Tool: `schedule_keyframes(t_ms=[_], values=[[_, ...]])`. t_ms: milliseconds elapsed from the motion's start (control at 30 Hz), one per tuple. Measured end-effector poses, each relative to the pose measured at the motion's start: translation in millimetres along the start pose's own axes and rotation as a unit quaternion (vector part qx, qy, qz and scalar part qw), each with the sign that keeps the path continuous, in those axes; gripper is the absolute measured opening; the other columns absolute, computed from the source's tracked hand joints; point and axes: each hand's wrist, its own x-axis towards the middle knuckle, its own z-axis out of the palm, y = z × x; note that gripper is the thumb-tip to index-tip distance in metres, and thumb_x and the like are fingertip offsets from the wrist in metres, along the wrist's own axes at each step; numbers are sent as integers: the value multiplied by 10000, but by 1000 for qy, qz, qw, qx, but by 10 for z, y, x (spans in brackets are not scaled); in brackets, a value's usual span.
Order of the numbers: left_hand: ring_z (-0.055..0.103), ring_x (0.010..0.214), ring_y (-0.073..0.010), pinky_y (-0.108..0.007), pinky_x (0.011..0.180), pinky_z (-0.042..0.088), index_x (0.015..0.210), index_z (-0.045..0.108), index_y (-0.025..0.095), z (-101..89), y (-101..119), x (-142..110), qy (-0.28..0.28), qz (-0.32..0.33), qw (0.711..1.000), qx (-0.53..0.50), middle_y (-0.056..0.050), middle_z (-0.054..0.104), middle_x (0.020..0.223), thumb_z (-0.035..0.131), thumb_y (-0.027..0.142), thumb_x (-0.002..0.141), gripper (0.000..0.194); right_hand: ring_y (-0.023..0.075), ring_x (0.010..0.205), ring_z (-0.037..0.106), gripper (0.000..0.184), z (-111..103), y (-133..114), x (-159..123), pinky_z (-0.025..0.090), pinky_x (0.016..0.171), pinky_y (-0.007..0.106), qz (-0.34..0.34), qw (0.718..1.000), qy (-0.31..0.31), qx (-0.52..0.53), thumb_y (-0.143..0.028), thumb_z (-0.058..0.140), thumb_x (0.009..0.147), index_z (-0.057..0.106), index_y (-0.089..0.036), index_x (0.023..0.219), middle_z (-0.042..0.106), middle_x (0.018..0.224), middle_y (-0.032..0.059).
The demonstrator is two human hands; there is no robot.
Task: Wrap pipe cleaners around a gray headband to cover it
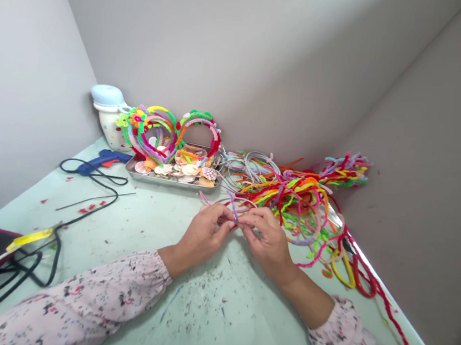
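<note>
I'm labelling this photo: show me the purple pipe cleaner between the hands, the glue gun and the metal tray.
Purple pipe cleaner (233, 205), head view: free upper length.
Glue gun (97, 162), head view: blue body.
Metal tray (170, 183), head view: front wall.

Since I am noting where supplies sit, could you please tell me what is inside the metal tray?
Seashells lie inside the metal tray, and colourful fuzzy hoops appear to rest on them. The shells cover the tray's bottom, so anything underneath cannot be seen.

A blue-lidded bottle (110, 118) stands behind a glue gun (98, 162), near a shell-filled tray (170, 183).
</note>
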Motion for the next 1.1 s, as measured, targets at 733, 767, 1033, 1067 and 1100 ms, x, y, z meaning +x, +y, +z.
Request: schedule_keyframes(t_ms=[733, 767, 1033, 1067, 1100], values=[[575, 827, -168, -298, 745, 449, 876, 607, 192, -3, 2, -2, -2, 9, 1000, 16, -25, 653, 854, 541, 179, 856, 70, 179, 920, 601, 157, 4, 14, 0, 521, 797, 331, -3, 1000, -12, -3, -179, 564, 877, 663, -262, 967, 603, 941, 45], [573, 831, -169, -299, 749, 446, 879, 607, 191, -4, 4, -2, -2, 9, 1000, 17, -24, 653, 857, 542, 177, 856, 71, 178, 919, 601, 157, 3, 15, 0, 521, 798, 330, -5, 1000, -12, -3, -179, 566, 876, 663, -261, 968, 603, 942, 44], [565, 841, -171, -296, 746, 432, 881, 601, 195, -6, 9, -4, -6, 1, 1000, 17, -20, 652, 863, 550, 190, 856, 57, 171, 929, 598, 199, 2, 25, 0, 522, 802, 319, -10, 1000, -19, 0, -159, 562, 876, 671, -269, 1001, 592, 957, 42], [564, 841, -172, -297, 747, 430, 881, 602, 195, -6, 8, -3, -5, 0, 1000, 17, -21, 652, 863, 550, 188, 854, 59, 171, 928, 597, 196, 3, 24, 0, 520, 805, 318, -8, 1000, -20, -1, -157, 563, 875, 671, -265, 997, 593, 954, 42], [564, 841, -172, -297, 749, 429, 880, 603, 194, -6, 8, -2, -5, -1, 1000, 18, -22, 652, 862, 551, 184, 853, 60, 171, 929, 597, 192, 4, 22, -1, 518, 808, 317, -6, 1000, -22, -2, -156, 563, 875, 670, -260, 996, 593, 952, 42]])
